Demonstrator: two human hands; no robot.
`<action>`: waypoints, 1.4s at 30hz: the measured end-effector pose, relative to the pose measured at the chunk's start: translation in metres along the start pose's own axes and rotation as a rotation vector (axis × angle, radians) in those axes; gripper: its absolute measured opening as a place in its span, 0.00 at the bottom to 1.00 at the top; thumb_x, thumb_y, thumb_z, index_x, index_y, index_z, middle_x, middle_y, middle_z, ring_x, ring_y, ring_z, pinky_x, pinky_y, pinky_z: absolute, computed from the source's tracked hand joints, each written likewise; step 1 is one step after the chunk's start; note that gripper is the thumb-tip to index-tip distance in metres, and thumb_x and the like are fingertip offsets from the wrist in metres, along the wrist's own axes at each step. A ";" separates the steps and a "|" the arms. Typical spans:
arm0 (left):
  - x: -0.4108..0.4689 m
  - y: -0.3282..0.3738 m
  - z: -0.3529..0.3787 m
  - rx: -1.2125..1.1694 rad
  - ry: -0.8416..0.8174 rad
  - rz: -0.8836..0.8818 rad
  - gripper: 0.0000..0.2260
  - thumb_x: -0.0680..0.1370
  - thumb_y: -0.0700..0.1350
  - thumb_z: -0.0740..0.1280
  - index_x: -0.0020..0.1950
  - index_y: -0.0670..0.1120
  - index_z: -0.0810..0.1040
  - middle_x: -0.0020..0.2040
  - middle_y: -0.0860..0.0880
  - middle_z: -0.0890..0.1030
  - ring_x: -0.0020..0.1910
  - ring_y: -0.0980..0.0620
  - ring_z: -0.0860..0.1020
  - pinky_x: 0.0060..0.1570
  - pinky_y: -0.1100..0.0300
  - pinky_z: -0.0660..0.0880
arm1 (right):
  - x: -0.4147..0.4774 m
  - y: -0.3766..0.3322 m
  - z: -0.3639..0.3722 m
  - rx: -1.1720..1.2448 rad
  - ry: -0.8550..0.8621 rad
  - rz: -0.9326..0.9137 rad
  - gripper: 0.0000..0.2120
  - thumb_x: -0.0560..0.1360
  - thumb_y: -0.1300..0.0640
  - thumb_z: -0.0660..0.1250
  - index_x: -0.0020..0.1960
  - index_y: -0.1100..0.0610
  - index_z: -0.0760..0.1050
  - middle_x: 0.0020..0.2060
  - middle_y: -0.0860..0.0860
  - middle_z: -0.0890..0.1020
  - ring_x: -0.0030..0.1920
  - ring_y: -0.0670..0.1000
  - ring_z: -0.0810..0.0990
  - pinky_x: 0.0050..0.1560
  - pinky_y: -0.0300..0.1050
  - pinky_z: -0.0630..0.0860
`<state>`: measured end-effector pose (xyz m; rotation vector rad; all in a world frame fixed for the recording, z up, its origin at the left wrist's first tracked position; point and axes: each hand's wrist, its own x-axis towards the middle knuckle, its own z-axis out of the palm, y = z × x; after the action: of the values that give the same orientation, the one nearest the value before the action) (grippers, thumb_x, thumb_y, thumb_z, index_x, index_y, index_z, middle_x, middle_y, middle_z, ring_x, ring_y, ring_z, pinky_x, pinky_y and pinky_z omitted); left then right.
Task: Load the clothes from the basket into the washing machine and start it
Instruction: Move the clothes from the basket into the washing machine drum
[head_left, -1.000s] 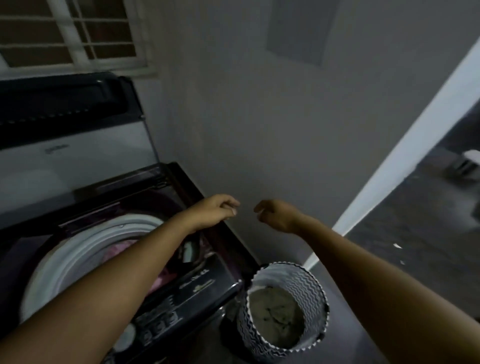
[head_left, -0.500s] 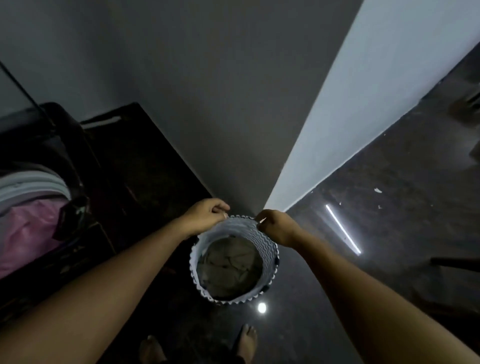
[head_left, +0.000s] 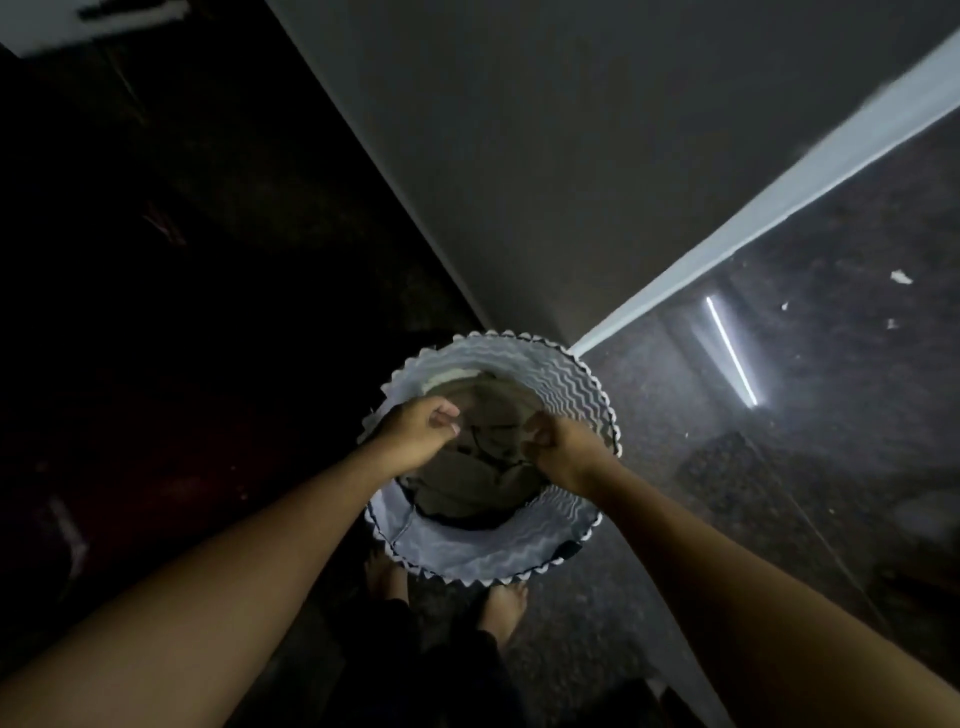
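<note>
Looking straight down here. Nearest, bare feet (head_left: 506, 605) on the dark floor (head_left: 779, 493), toes right at the near rim of the zigzag-patterned basket (head_left: 493, 569).

Both hands are over the basket's mouth. The left hand (head_left: 418, 434) has its fingers (head_left: 449, 415) curled in toward the thumb, and as far as I can see there's nothing in them. The right hand (head_left: 569, 452) is bunched up too, knuckles toward the left hand with a small gap between them. Its fingertips look to be right at the fabric, but it's too dim to tell whether they've got hold of it.

Directly under both sets of fingers, the olive clothes (head_left: 467, 488) lie crumpled in the basket. Beyond the fingertips are the basket's far rim and a grey wall (head_left: 571, 182). Off to the right of the right hand, a bright streak (head_left: 730, 351) shines on the floor.
</note>
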<state>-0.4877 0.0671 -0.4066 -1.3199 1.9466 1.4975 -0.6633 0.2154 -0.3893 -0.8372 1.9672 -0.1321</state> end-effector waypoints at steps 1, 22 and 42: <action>0.016 -0.011 0.008 -0.012 0.005 -0.029 0.12 0.80 0.47 0.67 0.63 0.49 0.77 0.55 0.54 0.78 0.57 0.53 0.77 0.53 0.62 0.74 | 0.016 0.007 0.012 -0.013 -0.003 -0.004 0.18 0.77 0.51 0.69 0.65 0.56 0.78 0.58 0.59 0.83 0.58 0.61 0.82 0.57 0.48 0.76; 0.117 -0.133 0.086 -0.064 0.147 -0.361 0.35 0.70 0.45 0.65 0.77 0.55 0.62 0.71 0.43 0.71 0.68 0.39 0.72 0.64 0.46 0.74 | 0.157 0.041 0.144 -0.293 -0.139 -0.077 0.37 0.74 0.35 0.66 0.75 0.54 0.67 0.67 0.59 0.77 0.66 0.62 0.75 0.68 0.53 0.67; -0.112 0.032 -0.027 -0.150 -0.014 -0.070 0.33 0.73 0.36 0.63 0.77 0.52 0.62 0.68 0.47 0.73 0.57 0.50 0.77 0.59 0.48 0.78 | -0.114 -0.069 -0.055 -0.111 0.030 -0.130 0.10 0.66 0.41 0.71 0.41 0.47 0.81 0.41 0.47 0.83 0.45 0.50 0.80 0.43 0.42 0.74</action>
<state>-0.4511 0.0946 -0.2962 -1.4195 1.7905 1.6411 -0.6382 0.2187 -0.2472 -1.0413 1.9621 -0.1134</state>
